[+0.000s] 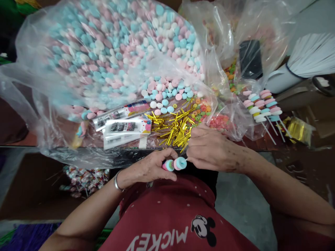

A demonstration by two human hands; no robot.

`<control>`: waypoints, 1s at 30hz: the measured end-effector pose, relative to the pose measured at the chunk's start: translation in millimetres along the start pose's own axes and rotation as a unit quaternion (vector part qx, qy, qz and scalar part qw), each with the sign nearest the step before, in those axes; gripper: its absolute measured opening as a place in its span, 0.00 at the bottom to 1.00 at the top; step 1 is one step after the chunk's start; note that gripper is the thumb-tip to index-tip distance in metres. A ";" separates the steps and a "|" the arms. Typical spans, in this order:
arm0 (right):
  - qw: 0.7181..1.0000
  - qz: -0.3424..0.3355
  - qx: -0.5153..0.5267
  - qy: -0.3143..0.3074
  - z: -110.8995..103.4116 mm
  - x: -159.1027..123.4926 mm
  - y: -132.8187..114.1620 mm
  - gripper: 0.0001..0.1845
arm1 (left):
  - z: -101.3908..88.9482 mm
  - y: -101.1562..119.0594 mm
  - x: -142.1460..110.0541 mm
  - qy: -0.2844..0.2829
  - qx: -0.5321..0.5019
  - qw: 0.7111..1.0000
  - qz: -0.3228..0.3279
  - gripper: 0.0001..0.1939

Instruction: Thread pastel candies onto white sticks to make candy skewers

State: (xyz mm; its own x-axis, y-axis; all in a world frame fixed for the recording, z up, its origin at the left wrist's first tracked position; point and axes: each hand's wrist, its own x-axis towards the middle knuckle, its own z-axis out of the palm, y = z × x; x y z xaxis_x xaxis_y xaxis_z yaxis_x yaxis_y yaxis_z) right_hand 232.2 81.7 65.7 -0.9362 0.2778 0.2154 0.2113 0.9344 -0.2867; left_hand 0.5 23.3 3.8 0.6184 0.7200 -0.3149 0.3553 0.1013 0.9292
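Note:
A marshmallow skewer point(180, 163) with pink, blue and green pieces lies across the front of my body, below the table edge. My left hand point(153, 166) is closed around its left part, thumb below and fingers above. At the skewer's right end, my right hand point(216, 148) has its fingers pinched together on what looks like the short pale stick. Just above the hands, gold twist ties point(176, 129) are strewn on the table. Printed clear plastic sleeves point(127, 127) lie to their left.
A big clear bag of pastel marshmallows point(125, 52) covers the back. Gummy rings point(201, 109) lie right of centre. Finished skewers point(264, 106), a dark phone point(250, 59) and a container of white sticks point(285, 75) are at right. A cardboard box point(28, 188) holds wrapped skewers point(85, 179) lower left.

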 end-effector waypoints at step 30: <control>0.998 -0.022 0.059 0.015 44.3 8.4 5.0 0.18 | 15.9 3.5 9.9 -0.064 -0.192 0.975 -0.096 0.25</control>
State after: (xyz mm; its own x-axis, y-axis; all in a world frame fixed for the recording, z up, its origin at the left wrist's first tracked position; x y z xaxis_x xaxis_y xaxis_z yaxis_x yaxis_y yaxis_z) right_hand 213.0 78.9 24.7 -0.9346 0.2447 0.2582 0.1329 0.9135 -0.3844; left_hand 19.0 19.8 0.9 0.6570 0.5741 -0.4886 0.1998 0.4924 0.8472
